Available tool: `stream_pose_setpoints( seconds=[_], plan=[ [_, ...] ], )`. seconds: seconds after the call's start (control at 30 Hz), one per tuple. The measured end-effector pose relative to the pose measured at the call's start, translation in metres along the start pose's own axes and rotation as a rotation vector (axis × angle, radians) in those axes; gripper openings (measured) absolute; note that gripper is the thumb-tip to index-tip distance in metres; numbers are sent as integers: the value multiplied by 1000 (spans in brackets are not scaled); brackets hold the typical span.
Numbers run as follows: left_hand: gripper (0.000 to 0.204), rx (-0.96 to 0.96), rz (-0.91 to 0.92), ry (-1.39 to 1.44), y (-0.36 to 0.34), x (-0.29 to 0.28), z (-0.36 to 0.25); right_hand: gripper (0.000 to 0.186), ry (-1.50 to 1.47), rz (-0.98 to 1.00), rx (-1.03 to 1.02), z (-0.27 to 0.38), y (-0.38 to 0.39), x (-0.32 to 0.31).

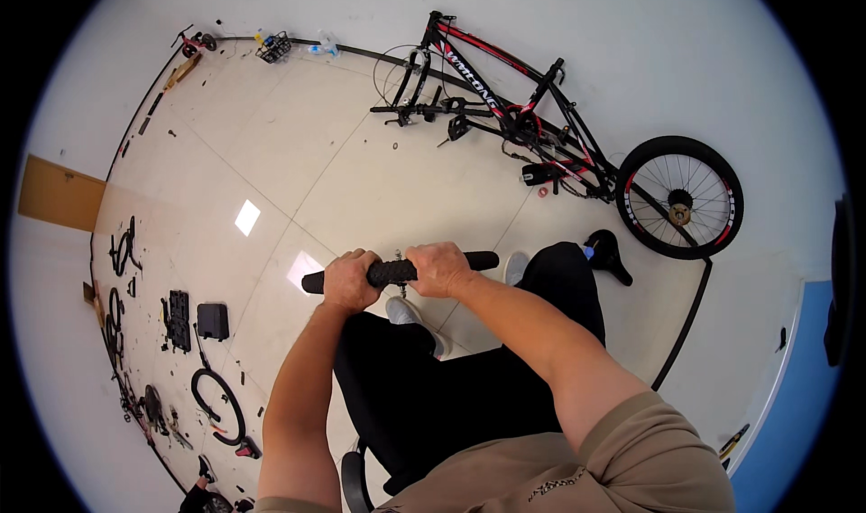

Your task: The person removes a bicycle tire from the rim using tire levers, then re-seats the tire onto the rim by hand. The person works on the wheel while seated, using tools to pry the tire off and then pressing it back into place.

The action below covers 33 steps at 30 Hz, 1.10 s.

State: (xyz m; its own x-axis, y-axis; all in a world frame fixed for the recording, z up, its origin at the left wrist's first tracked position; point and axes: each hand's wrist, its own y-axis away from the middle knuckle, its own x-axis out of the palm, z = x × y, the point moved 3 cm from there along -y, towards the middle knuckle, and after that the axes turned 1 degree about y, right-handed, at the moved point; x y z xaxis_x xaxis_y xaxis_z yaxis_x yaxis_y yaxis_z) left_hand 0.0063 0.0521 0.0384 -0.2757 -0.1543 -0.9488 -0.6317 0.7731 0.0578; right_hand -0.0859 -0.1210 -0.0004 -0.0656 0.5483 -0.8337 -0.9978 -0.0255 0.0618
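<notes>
In the middle of the view a black bicycle wheel (393, 272) stands upright in front of me, seen nearly edge-on from above, with its knobby tyre tread uppermost. My left hand (352, 280) is closed round the tyre on its left part. On the right part my right hand (439, 270) grips the same tyre, a short stretch of bare tread between the two. Small metal parts, perhaps the hub and axle, show beyond and below the tread. Most of the rim and spokes is hidden. My shoes are on the floor under the wheel.
A black and red bike frame (492, 89) leans on the wall at the far right, with a rear wheel (679, 197). A black saddle-like piece (610, 257) lies near my right knee. At left are a toolbox (213, 321), a loose tyre (218, 407) and another person's shoe (207, 469).
</notes>
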Motion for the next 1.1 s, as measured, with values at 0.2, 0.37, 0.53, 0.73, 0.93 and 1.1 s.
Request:
stream_pose_setpoints(
  seconds=[0.2,0.37,0.53,0.73,0.93,1.1],
  plan=[
    [28,14,-12,-35,-2,4,-7,38,28,-61,-26,-9,5,7],
    [28,14,-12,-40,1,5,-7,35,19,-81,-30,-7,8,7],
    [29,46,-37,-42,0,3,-11,34,-7,-85,-29,-10,9,10],
    [30,111,-47,-55,-17,-4,-13,30,-117,-148,32,-11,12,3],
    [31,152,-78,-44,-34,0,-14,32,-132,-187,22,-27,-1,6],
    [25,127,-16,-87,-35,0,-23,33,-111,-117,54,-28,8,-2]
  ],
)
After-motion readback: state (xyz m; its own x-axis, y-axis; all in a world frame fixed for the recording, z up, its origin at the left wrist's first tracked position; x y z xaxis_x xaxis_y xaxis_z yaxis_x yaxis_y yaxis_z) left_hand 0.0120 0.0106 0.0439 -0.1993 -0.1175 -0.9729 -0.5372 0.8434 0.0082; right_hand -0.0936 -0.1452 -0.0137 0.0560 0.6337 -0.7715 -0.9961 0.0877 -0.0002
